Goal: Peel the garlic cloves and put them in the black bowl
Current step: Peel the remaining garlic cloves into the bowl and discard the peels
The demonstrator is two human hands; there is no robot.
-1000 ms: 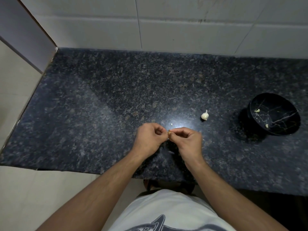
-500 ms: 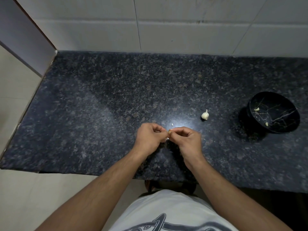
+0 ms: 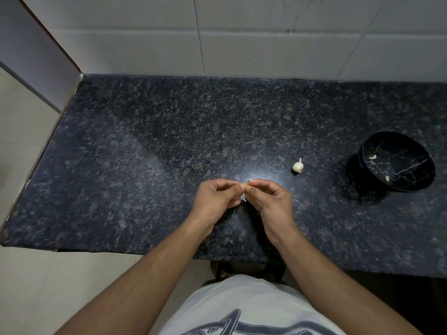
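Peeling is under way in the head view, the only one: both hands meet over the near middle of the counter (image 3: 145,146). The left hand (image 3: 214,198) and right hand (image 3: 271,201) have their fingers curled in tight, fingertips pinching a small clove (image 3: 246,187) between them. Only a pale sliver of it and a shred of skin show; how much skin is off cannot be told.

Beyond the right hand, apart from it, sits a garlic bulb (image 3: 298,166) with its stem pointing up. Further right stands the bowl (image 3: 372,175), with two pale pieces, probably peeled cloves, lying inside it, well apart from each other. A speck of white, perhaps skin, lies on the counter just past the fingertips.

As a judgement: the clove is light and firm, its skin papery, thin and apt to tear into shreds. Once bare it will likely be slick and a bit sticky, so it could squirt out of a hard pinch. Best held by the blunt root end with one hand while the other lifts the skin from the tip.
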